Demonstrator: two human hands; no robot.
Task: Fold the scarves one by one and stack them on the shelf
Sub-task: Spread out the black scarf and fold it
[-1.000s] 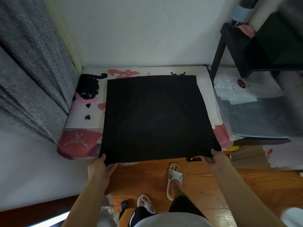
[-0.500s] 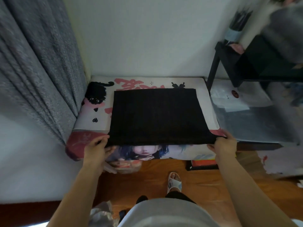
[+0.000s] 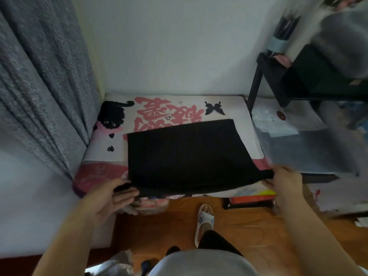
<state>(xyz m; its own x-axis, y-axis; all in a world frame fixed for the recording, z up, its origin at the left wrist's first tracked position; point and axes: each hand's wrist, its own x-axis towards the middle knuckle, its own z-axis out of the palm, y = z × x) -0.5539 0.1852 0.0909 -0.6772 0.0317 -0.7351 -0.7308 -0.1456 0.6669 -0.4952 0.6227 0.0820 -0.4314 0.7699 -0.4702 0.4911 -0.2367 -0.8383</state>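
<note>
Both hands hold the black scarf (image 3: 185, 154) on the printed cushion (image 3: 159, 110).
Left hand (image 3: 111, 198) and right hand (image 3: 284, 184) each grip a near corner, fingers curled.

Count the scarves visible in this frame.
1: a black fabric scarf lies spread on the printed pink-and-white cushion, its near corners held by the left hand and right hand. Others may be out of view.
</note>
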